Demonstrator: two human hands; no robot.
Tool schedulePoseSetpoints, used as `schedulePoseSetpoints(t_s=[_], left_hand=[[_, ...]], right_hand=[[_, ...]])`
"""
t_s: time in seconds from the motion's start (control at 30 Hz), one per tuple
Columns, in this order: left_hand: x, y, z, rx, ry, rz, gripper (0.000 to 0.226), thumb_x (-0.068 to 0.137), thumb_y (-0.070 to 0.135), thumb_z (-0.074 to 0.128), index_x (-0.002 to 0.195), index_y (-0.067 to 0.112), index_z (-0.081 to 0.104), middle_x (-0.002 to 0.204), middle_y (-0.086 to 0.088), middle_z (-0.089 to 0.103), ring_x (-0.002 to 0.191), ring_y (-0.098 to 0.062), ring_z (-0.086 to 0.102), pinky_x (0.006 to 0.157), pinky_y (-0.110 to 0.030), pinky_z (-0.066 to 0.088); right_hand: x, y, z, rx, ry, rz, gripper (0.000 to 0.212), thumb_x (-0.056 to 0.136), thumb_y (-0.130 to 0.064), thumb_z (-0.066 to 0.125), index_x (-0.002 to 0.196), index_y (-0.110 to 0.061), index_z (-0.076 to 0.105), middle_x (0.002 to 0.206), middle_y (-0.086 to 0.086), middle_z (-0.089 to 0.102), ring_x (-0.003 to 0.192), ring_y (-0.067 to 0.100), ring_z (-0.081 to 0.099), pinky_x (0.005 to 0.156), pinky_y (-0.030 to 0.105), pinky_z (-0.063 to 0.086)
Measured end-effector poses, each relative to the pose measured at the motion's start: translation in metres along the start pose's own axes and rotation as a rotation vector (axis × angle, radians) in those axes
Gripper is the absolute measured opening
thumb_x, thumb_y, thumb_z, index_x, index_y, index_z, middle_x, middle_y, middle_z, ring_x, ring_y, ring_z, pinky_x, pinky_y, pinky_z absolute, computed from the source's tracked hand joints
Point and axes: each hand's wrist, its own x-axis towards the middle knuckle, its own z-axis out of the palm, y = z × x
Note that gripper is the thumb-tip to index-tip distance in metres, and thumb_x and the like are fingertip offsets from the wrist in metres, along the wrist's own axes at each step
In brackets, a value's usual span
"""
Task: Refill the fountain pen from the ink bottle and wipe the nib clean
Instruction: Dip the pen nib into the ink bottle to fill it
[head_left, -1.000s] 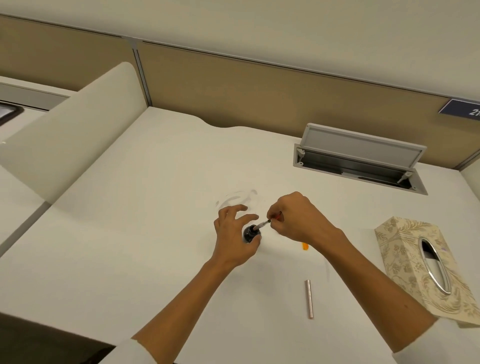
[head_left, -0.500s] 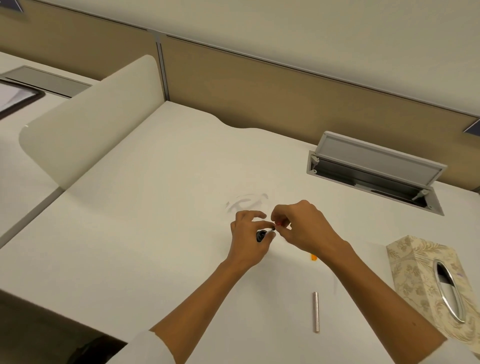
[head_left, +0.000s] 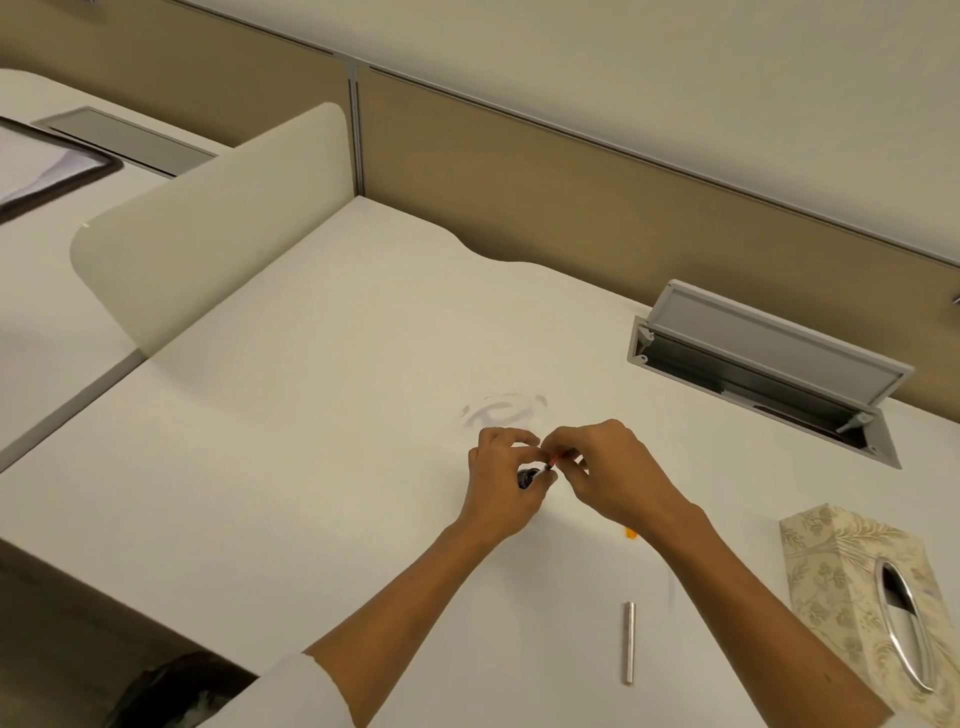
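My left hand (head_left: 501, 486) wraps around a small dark ink bottle (head_left: 528, 476) standing on the white desk (head_left: 311, 441). My right hand (head_left: 610, 473) pinches the thin pen part (head_left: 553, 460), which shows a red section and points down-left into the bottle's mouth. Most of the pen part is hidden by my fingers. A metallic pen barrel (head_left: 629, 642) lies on the desk near the front, right of my right forearm. A small orange piece (head_left: 630, 533) peeks out beside my right wrist.
A patterned tissue box (head_left: 841, 587) with a silver opening sits at the right edge. An open cable hatch (head_left: 758, 364) is set into the desk at the back right. A faint smear (head_left: 501, 408) marks the desk beyond my hands. A curved divider (head_left: 208, 218) stands on the left.
The camera view shifted, so everything sits lower and to the right in frame. My hands closed in tighter over the bottle, and the pen part is now more upright and more hidden.
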Motion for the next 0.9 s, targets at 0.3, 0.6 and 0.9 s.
schedulePoseSetpoints(t_s=[0.3, 0.6, 0.9], left_hand=[[0.0018, -0.0047, 0.0019, -0.017, 0.020, -0.057, 0.015, 0.078, 0.028, 0.073, 0.093, 0.025, 0.077, 0.110, 0.010, 0.065, 0.118, -0.009, 0.043, 0.099, -0.041, 0.039], [0.0045, -0.0048, -0.0001, 0.003, 0.007, -0.064, 0.021, 0.076, 0.027, 0.070, 0.096, 0.026, 0.075, 0.111, 0.008, 0.064, 0.118, -0.012, 0.043, 0.097, -0.042, 0.041], [0.0051, -0.0062, 0.0031, 0.030, 0.008, -0.075, 0.016, 0.077, 0.022, 0.073, 0.093, 0.022, 0.076, 0.114, 0.008, 0.063, 0.120, -0.012, 0.042, 0.100, -0.035, 0.037]], right_hand=[[0.0050, 0.0014, 0.0023, 0.006, 0.009, -0.040, 0.020, 0.089, -0.013, 0.062, 0.101, -0.025, 0.072, 0.092, -0.008, 0.074, 0.082, 0.013, 0.067, 0.075, 0.036, 0.058], [0.0092, 0.0040, 0.0070, -0.049, -0.003, -0.064, 0.022, 0.090, -0.015, 0.063, 0.101, -0.030, 0.073, 0.091, -0.012, 0.075, 0.082, 0.014, 0.067, 0.072, 0.038, 0.059], [0.0095, 0.0028, 0.0088, -0.108, -0.016, -0.117, 0.025, 0.093, -0.014, 0.059, 0.104, -0.032, 0.073, 0.094, -0.009, 0.075, 0.086, 0.017, 0.067, 0.072, 0.039, 0.057]])
